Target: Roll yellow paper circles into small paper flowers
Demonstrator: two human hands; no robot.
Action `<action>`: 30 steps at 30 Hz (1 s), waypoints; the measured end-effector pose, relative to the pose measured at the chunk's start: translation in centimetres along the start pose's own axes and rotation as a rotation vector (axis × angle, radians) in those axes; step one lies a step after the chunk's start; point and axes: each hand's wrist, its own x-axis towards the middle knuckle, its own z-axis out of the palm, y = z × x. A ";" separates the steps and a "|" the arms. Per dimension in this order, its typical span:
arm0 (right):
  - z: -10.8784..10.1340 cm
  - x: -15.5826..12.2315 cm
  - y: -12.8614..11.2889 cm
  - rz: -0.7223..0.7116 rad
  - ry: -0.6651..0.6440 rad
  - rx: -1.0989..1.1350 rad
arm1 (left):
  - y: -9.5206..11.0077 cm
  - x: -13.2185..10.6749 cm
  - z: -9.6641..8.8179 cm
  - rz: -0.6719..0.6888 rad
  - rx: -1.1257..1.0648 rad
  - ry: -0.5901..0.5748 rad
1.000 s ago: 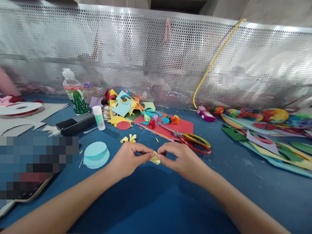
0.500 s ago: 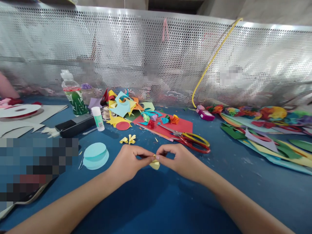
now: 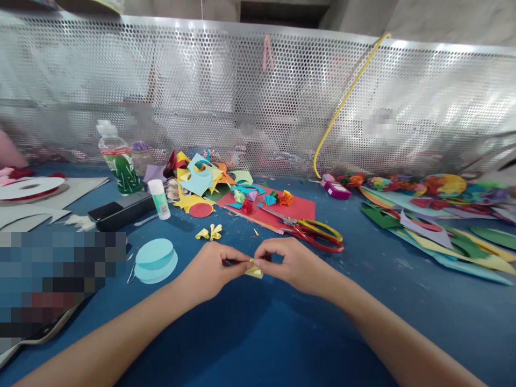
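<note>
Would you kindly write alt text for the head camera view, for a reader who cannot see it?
A person's left hand and right hand together pinch a small folded yellow paper piece over a blue table. Beyond them lie red-and-yellow scissors partly on a red paper sheet, a glue stick, pale blue paper circles and colourful paper scraps.

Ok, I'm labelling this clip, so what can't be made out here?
Head view: yellow paper piece, mostly hidden by fingers of left hand and right hand.
Head view: bottom-left area, pixelated.
Head view: another person's arm, cut by left edge.
Head view: patches on mesh screen, blurred.
</note>
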 end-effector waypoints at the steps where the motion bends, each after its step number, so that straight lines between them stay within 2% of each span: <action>1: 0.0 0.0 0.0 -0.002 -0.002 -0.011 | -0.1 0.0 0.0 -0.002 0.016 0.010; 10: -0.1 0.0 -0.5 -0.019 -0.056 -0.070 | 0.4 0.0 -0.4 -0.044 0.040 0.014; 18: -0.2 -0.2 -0.2 0.062 -0.024 -0.048 | 0.8 -0.1 -0.2 -0.039 -0.026 0.086; 30: 0.2 0.0 -0.2 -0.185 -0.042 -0.161 | 0.6 -0.2 -0.1 -0.023 -0.054 0.064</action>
